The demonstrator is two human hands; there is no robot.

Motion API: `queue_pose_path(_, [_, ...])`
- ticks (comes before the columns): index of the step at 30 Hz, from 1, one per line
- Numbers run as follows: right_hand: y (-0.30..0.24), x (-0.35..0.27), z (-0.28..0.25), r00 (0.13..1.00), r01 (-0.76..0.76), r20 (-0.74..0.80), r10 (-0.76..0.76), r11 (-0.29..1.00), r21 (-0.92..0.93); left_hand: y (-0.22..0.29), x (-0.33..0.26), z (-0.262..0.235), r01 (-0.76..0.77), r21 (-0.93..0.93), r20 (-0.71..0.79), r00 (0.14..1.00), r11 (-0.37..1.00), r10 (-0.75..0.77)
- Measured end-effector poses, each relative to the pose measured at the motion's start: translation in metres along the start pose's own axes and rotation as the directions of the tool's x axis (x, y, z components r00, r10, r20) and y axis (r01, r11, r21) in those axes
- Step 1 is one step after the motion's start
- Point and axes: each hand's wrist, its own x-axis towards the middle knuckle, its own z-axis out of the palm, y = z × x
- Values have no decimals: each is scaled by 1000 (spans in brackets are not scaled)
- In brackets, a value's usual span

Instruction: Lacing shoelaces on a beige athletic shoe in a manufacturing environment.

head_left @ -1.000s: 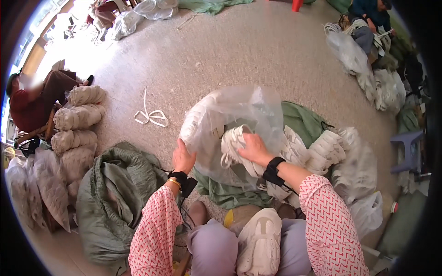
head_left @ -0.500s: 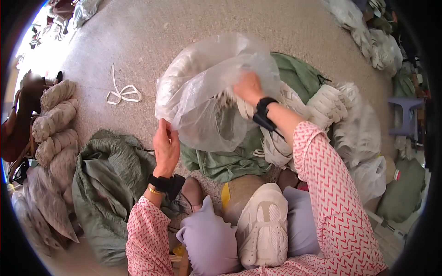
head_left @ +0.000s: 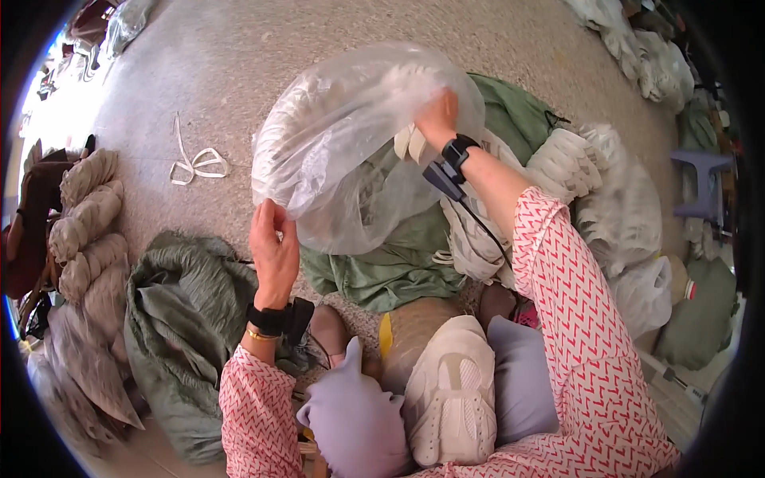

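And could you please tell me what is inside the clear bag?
Through the clear bag, a curved row of pale shoe uppers shows hazily along its left and far sides. Cloudy plastic folds and the right hand cover parts, so their number cannot be told.

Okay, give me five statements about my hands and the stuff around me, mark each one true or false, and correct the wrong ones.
1. Your left hand grips the edge of the clear plastic bag. True.
2. Your right hand rests on your lap. False: it is at the clear plastic bag.
3. A white looped strap lies on the floor. True.
4. The plastic stool stands at the picture's left. False: it stands at the right.
5. A pale shoe upper lies near the picture's lower edge. True.
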Motion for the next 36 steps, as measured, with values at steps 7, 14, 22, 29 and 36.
queue_pose_path(7, [24, 10, -10, 877, -52, 456, 151, 973, -223, -1, -7, 6, -72, 50, 2, 997, 996, 72])
queue_pose_path(14, [43, -32, 3, 923, -190, 323, 208, 978, -86, -6, -12, 10, -9, 4, 30, 1000, 1000, 9])
queue_pose_path(22, [41, 25, 14, 952, -155, 276, 130, 985, 69, -5, -17, 11, -18, 17, 60, 998, 1000, 17])
queue_pose_path(29, [43, -5, 1, 854, -81, 520, 2, 988, 128, -5, -18, 11, 18, -15, 18, 1000, 1000, -17])
queue_pose_path(36, [60, -67, -50, 686, 174, 714, -145, 984, 32, 0, -13, 5, 147, -96, 35, 989, 985, -144])
